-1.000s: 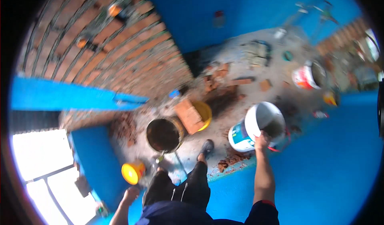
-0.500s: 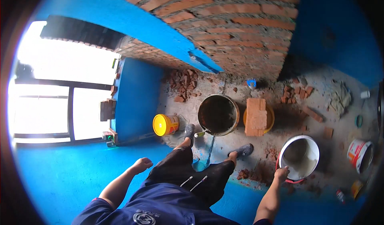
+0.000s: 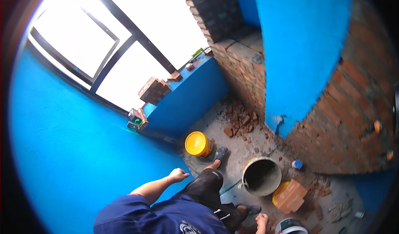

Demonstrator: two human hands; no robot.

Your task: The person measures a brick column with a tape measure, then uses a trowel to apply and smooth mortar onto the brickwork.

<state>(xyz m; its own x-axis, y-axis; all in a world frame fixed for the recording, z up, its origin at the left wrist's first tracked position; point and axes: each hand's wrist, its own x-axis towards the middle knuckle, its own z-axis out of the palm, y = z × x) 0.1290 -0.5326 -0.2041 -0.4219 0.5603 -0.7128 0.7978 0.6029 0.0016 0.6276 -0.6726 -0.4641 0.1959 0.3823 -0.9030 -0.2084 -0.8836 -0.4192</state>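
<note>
My left hand hangs above my dark shorts with its fingers loosely curled and nothing seen in them, nearest the yellow lidded bucket. My right hand is low at the bottom, fingers bent, left of a white-rimmed bucket cut off by the frame edge; what it holds, if anything, is unclear. Above it stands a large mortar-stained bucket with a dark inside, beside a yellow tub topped by pale orange bricks.
A window fills the upper left, with stacked bricks and a small green-lit device on its blue ledge. Brick rubble lies below an exposed brick wall. A small blue cup stands near that wall.
My view has swung toward the window. My right hand, earlier at the white bucket's rim, is now left of it; that bucket has slid to the bottom edge of view.
</note>
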